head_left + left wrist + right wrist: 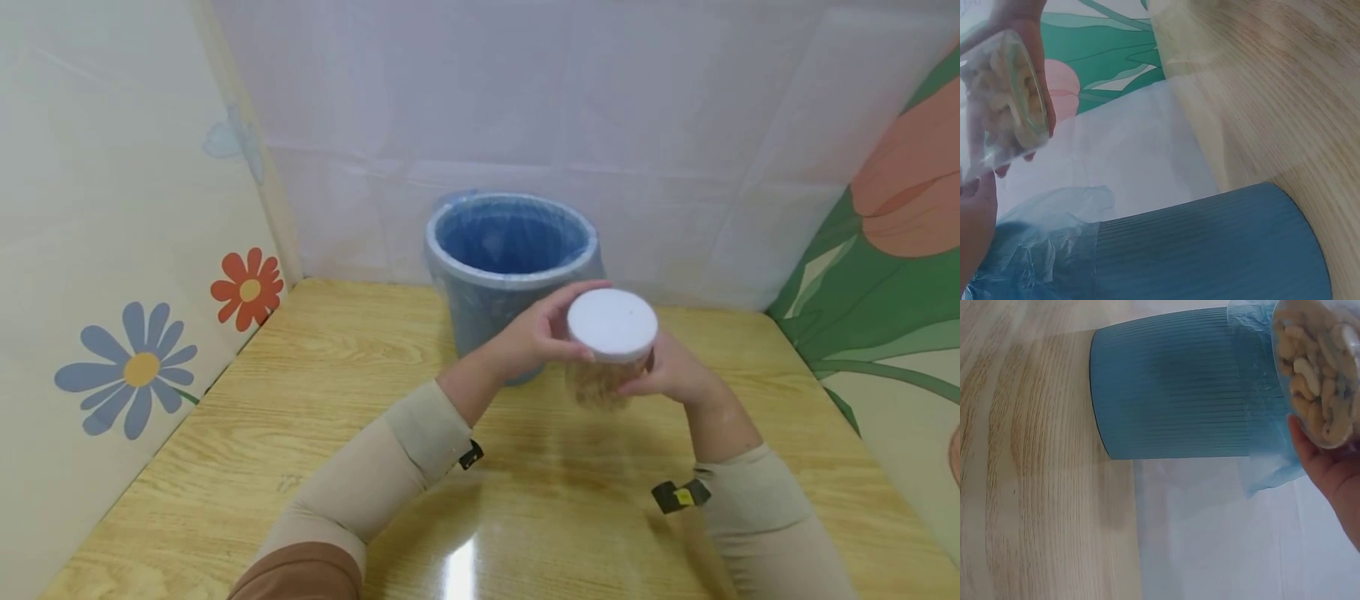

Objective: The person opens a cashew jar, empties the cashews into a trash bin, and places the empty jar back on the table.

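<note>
A clear jar of cashews [600,385] with a white lid [612,323] is held up off the table, in front of the bin. My left hand [525,340] grips the jar at its lid from the left, thumb on the near side and fingers behind. Around the jar's body from the right curls my right hand [678,371]. In the right wrist view the nuts [1313,384] show through the jar's bottom, and the right hand [1335,481] supports its side. The left wrist view shows the jar [1007,100] tilted in frame between both hands. The far fingers are partly hidden.
A blue ribbed bin [480,321] lined with a thin plastic bag [1266,469] stands at the back of the wood-grain table [352,375]. White sheeting [525,92] hangs behind it. Flower-printed panels [97,208] flank both sides.
</note>
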`<act>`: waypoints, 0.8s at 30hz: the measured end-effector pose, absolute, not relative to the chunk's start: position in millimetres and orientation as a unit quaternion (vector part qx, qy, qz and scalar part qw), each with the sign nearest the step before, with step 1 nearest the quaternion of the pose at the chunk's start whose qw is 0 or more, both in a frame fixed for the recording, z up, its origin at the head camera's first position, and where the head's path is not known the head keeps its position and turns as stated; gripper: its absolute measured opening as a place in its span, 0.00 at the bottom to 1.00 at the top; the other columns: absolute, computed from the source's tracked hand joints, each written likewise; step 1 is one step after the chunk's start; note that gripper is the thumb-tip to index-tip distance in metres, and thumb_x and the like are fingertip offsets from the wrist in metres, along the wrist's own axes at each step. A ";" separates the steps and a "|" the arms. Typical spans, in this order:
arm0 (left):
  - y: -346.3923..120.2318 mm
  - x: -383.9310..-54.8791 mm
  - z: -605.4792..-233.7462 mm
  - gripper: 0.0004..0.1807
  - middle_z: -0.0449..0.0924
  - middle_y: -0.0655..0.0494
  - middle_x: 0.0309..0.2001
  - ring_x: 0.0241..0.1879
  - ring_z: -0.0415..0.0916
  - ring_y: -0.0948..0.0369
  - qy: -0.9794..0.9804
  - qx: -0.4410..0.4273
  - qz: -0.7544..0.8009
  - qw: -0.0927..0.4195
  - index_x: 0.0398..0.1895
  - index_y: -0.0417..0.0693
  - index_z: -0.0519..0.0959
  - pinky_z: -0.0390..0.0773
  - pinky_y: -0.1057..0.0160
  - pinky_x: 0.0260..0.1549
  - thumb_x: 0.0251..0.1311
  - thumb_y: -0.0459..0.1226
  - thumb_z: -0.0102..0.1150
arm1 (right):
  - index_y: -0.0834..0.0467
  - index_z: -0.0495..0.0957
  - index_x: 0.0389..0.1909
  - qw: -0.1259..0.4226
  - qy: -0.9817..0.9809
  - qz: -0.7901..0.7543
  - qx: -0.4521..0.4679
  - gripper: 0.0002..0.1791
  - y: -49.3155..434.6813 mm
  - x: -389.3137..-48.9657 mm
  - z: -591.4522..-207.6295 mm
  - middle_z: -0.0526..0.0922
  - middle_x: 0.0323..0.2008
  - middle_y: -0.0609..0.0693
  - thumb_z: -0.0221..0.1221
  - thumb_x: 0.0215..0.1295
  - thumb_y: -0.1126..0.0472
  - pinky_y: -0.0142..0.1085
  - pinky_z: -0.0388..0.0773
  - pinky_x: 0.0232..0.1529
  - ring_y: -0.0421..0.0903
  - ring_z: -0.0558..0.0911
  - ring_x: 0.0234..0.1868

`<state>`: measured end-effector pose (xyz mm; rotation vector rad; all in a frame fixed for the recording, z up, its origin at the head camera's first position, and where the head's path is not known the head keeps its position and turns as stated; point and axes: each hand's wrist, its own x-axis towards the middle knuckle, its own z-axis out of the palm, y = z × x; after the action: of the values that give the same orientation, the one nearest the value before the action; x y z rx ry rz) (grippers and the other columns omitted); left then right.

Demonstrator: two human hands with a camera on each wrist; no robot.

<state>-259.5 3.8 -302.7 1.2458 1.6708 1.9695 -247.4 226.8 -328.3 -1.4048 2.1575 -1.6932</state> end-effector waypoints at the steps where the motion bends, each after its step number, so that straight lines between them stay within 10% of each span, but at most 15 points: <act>1: 4.2 -258.9 -302.6 0.45 0.61 0.44 0.62 0.58 0.64 0.55 0.581 0.426 0.681 0.129 0.68 0.42 0.55 0.71 0.58 0.55 0.43 0.17 0.58 | 0.62 0.54 0.64 0.025 0.705 -0.548 -0.449 0.50 226.6 -247.6 -328.1 0.64 0.58 0.50 0.64 0.34 0.79 0.32 0.63 0.60 0.46 0.65 0.58; 24: 15.7 -247.3 -306.1 0.48 0.63 0.54 0.64 0.60 0.64 0.62 0.700 0.345 0.624 -0.034 0.68 0.53 0.57 0.62 0.67 0.60 0.42 0.32 0.71 | 0.69 0.52 0.64 -0.068 0.754 -0.553 -0.349 0.51 221.1 -249.1 -334.0 0.65 0.57 0.46 0.65 0.34 0.81 0.26 0.67 0.55 0.41 0.67 0.56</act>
<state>-247.3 15.7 -306.1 1.1078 2.2484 2.0046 -249.1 221.1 -334.0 -1.1449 2.4759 -1.8156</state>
